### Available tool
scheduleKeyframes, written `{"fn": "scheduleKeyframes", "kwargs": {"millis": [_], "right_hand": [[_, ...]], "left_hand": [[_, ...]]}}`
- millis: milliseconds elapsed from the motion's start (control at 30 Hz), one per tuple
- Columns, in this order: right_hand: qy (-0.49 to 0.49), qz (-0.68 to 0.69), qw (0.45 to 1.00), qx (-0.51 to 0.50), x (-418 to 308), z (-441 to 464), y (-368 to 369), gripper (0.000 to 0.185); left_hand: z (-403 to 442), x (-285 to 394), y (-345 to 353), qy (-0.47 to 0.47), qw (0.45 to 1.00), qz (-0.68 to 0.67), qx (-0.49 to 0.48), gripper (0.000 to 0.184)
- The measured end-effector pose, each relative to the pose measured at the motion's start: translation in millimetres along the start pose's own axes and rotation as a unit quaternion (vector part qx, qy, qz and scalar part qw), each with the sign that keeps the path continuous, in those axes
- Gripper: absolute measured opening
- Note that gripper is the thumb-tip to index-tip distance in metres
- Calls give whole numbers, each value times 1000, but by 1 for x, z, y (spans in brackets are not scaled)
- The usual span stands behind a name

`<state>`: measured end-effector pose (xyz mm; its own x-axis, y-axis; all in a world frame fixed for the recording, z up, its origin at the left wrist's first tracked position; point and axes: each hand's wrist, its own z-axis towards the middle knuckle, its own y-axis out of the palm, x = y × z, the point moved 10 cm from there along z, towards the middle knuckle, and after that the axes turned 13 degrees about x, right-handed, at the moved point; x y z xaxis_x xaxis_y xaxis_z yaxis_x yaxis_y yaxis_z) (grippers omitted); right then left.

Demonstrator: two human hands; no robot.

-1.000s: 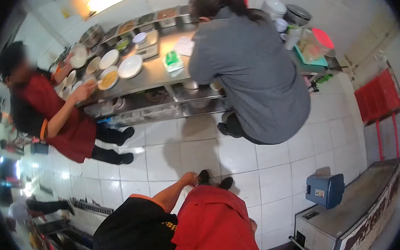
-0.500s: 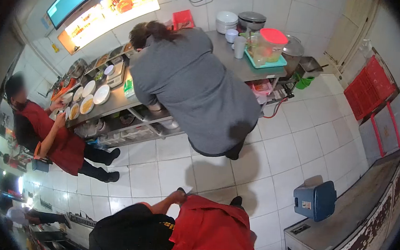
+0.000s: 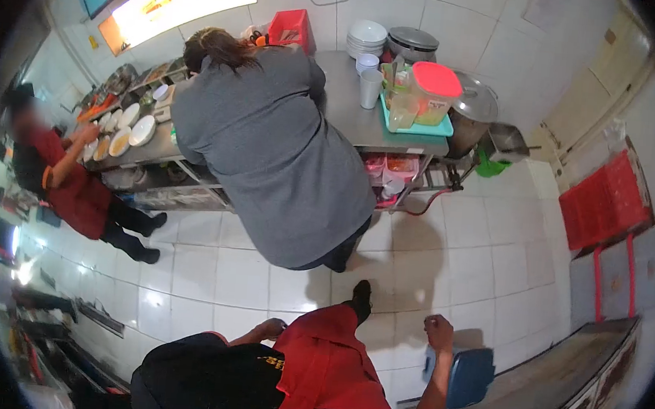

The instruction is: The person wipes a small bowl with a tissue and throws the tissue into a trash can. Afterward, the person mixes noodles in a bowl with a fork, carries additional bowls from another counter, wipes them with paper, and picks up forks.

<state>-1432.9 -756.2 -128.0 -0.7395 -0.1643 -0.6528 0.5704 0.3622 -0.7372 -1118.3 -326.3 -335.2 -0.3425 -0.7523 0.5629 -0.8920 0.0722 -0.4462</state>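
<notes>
My left hand (image 3: 271,328) is low by the left edge of my red apron (image 3: 335,351). Its fingers look curled, and a small dark spot shows at them; I cannot make out what it is. My right hand (image 3: 438,332) hangs out to the right, loosely closed, with nothing visible in it. Below and beyond that hand stands a blue bin (image 3: 471,377), which my forearm partly covers. One of my black shoes (image 3: 362,299) steps forward on the tiles.
A person in grey (image 3: 270,154) bends over the steel counter (image 3: 345,121) ahead. Another person in a red apron (image 3: 75,185) stands at the left by several white bowls (image 3: 142,130). A red crate (image 3: 606,202) leans at the right, near a low worn cabinet (image 3: 559,384).
I have stepped forward, and the counter's right part looks closer. My right hand has come into view over the bin. The person in grey appears further left.
</notes>
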Motion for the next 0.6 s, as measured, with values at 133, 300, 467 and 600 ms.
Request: {"fn": "scheduleKeyframes", "kwargs": {"millis": [133,300,467,600], "right_hand": [[-133,0,987,-90,-129,91,-42,19],[-224,-60,956,-177,-285,176,-97,20],[-427,-36,894,-132,-473,243,-124,16],[-611,-1,787,-90,-623,307,-107,15]], "left_hand": [[38,38,24,-25,997,-76,16,38],[66,96,38,-66,978,-182,84,35],[79,108,51,-128,934,-279,186,32],[70,156,50,69,959,10,276,23]]}}
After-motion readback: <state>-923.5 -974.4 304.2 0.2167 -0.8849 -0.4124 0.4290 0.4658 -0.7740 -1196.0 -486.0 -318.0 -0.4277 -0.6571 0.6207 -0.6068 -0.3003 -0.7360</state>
